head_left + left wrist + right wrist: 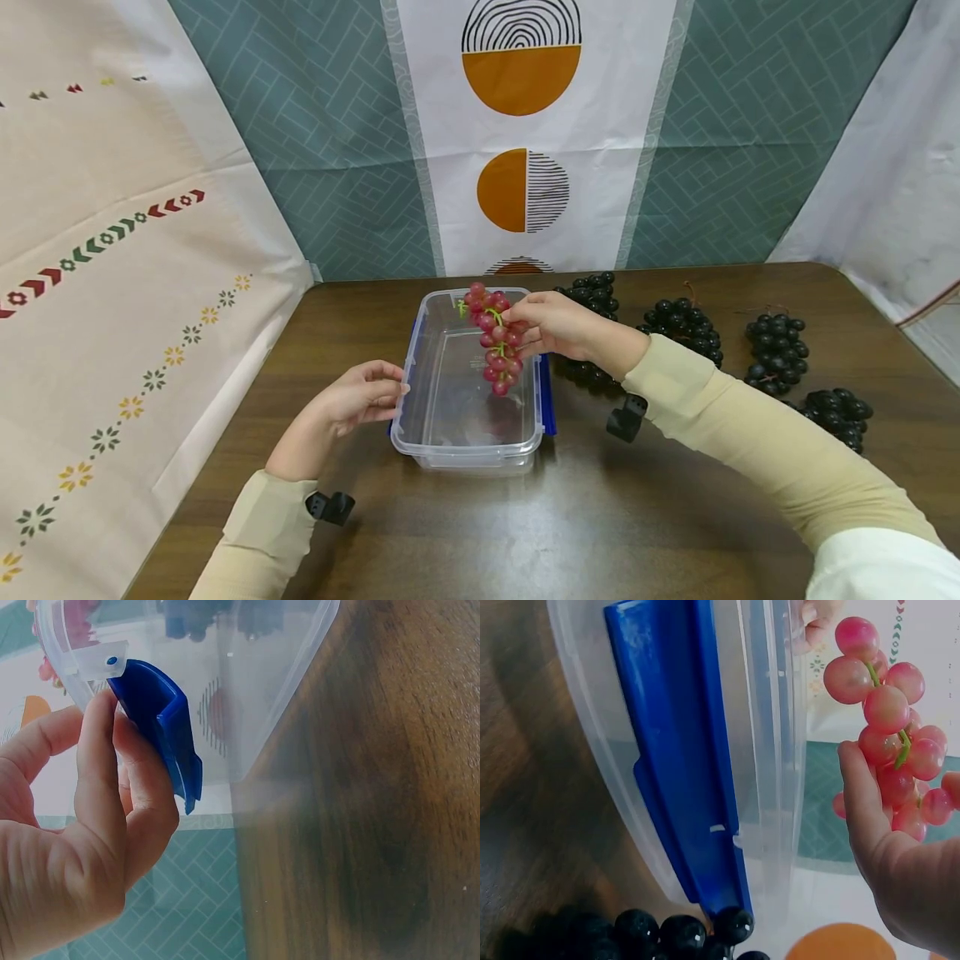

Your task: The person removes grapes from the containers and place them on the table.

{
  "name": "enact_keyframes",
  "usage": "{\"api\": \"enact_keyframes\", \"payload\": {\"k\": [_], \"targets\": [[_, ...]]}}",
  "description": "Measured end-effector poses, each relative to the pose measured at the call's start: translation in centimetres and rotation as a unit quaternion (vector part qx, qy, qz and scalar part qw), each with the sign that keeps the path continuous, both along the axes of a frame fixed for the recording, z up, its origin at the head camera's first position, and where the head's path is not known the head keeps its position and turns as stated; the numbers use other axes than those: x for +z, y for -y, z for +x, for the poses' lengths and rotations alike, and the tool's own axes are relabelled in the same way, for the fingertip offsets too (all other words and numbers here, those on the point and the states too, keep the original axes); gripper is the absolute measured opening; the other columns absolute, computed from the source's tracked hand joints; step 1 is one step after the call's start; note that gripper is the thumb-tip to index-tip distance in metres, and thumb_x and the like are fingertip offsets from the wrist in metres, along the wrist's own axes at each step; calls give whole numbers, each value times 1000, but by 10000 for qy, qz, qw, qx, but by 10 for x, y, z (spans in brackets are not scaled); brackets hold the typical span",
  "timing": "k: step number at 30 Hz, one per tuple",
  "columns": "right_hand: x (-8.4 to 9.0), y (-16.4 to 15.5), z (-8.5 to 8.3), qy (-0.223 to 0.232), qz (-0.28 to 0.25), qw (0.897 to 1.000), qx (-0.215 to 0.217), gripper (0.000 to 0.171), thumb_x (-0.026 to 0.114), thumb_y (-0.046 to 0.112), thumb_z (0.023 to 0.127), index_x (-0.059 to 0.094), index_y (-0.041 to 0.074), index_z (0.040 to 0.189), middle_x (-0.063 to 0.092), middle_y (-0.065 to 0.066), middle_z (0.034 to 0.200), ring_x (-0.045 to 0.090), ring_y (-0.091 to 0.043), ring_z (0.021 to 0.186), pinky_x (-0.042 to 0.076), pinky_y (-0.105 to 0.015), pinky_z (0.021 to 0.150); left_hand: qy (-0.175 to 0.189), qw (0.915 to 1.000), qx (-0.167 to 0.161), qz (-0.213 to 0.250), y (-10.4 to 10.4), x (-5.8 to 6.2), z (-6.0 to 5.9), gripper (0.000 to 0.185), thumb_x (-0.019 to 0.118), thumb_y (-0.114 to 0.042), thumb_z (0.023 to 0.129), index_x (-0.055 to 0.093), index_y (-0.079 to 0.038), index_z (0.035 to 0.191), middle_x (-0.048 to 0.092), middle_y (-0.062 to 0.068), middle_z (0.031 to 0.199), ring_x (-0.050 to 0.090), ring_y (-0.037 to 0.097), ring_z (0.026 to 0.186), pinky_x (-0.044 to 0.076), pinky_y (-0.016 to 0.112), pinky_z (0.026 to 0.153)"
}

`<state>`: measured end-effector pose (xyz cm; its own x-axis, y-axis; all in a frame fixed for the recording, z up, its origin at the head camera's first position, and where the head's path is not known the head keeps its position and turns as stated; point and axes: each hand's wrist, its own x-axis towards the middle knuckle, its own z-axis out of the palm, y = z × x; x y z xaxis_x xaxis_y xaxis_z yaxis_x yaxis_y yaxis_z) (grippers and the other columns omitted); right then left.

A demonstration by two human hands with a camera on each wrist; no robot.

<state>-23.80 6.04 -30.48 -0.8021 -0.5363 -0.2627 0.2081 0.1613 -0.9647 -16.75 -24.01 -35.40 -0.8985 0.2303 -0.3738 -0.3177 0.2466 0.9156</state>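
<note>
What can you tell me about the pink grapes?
The pink grapes are one small bunch of round, shiny, rosy berries on a thin green stem. They look like plastic. The right hand pinches the bunch, which hangs over the clear tub, in the air. Nothing else touches it.

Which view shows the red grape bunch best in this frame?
The head view: the whole red grape bunch hangs from the right hand above the clear container. The right wrist view shows only part of the bunch close up beside the fingers. The left wrist view catches a few grapes, blurred through the plastic.
</note>
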Motion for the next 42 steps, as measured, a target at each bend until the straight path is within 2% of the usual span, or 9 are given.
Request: {"api": "enact_keyframes", "payload": {"k": [11,22,30,37,42], "targets": [[4,-23,7,-126,166,9998,-41,21,51,20,95,47,2,105,60,-1,86,64,-16,75,56,-40,79,-26,10000,-26,-20,0,1,0,34,55,-7,89,42,6,118,56,2,89,58,10,79,54,22,73],[1,-49,12,-151,135,9997,165,23,48,20,96,48,-1,106,60,0,87,64,-15,77,55,-41,82,17,10000,-38,-18,-1,1,0,33,56,-7,90,42,5,118,56,2,88,58,10,78,54,22,72],[3,-70,17,-127,199,9997,94,21,46,18,96,48,-1,105,58,2,82,61,-12,72,55,-34,77,8,10000,-82,-55,-3,3,-2,35,55,-7,90,40,6,119,57,2,89,59,10,79,54,23,73],[2,-84,20,-55,313,9993,204,16,46,19,94,50,4,99,51,3,78,54,-10,69,53,-33,76,36,9999,-54,-100,-2,3,-1,35,55,-8,91,40,6,119,55,2,89,58,10,79,54,23,73],[0,-94,22,-116,379,9987,312,13,45,19,94,51,8,95,47,2,81,50,-11,71,50,-33,74,42,10000,-6,-79,-2,1,0,33,55,-8,91,41,4,118,55,1,91,58,10,79,54,22,73]]}}
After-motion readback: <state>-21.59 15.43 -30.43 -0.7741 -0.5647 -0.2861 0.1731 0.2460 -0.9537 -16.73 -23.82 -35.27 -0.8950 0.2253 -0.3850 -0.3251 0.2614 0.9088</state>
